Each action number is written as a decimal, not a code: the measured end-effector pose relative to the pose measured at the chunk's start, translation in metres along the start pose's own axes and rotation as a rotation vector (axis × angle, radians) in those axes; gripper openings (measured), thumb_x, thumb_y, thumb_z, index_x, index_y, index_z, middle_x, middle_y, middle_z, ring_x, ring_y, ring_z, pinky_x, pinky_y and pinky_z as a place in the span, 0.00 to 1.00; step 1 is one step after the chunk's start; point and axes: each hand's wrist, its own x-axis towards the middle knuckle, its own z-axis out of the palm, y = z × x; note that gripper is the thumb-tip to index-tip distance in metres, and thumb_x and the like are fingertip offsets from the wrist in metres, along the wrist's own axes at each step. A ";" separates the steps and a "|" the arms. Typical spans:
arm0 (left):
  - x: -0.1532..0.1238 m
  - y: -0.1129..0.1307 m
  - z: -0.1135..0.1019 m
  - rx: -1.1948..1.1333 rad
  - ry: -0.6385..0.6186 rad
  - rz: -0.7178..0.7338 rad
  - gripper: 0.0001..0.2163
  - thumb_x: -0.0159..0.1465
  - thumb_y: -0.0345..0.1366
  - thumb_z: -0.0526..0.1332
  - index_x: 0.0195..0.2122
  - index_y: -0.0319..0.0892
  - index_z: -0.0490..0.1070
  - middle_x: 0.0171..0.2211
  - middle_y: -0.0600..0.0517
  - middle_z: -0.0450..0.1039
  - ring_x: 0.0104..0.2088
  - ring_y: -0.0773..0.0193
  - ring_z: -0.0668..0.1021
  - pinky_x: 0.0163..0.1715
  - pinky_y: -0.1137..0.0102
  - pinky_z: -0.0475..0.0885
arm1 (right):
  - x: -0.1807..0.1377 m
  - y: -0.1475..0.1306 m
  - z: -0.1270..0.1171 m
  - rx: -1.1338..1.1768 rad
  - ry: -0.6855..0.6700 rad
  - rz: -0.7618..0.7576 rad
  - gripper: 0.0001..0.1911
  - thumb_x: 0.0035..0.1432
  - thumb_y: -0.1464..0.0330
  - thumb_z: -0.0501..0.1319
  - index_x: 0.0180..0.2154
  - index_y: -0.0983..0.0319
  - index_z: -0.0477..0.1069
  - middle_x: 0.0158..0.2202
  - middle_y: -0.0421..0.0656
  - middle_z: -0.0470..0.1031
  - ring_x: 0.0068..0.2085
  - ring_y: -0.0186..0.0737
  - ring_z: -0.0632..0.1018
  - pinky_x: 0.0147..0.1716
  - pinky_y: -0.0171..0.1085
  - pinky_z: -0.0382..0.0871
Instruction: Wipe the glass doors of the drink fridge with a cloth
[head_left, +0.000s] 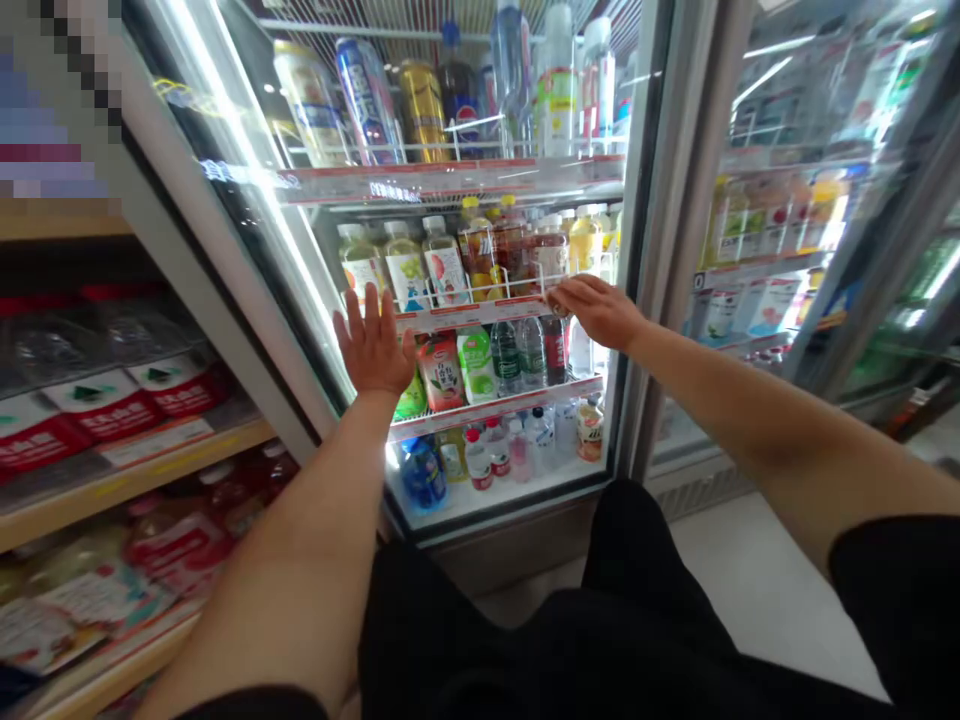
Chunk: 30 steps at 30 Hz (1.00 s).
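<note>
In an open shop cooler (651, 250), the left hand (373, 345) is held up, fingers spread, at the left end of the bottle shelf (474, 314) front edge. The right hand (596, 308) is laid, fingers together, over its right end. Wooden shelves (150, 472) are seen at the left, pale floor (757, 580) below.

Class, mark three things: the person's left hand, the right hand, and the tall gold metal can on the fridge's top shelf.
left hand (375, 352), head view, back of hand.
right hand (600, 312), head view, back of hand.
tall gold metal can (424, 110), head view, middle of its side.
</note>
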 end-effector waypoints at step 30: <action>-0.001 0.005 -0.002 0.025 -0.011 -0.009 0.34 0.72 0.47 0.53 0.76 0.38 0.53 0.77 0.42 0.44 0.78 0.47 0.39 0.76 0.46 0.27 | -0.027 0.006 0.016 0.037 0.219 0.474 0.24 0.62 0.74 0.58 0.60 0.61 0.72 0.54 0.53 0.72 0.57 0.55 0.71 0.62 0.61 0.69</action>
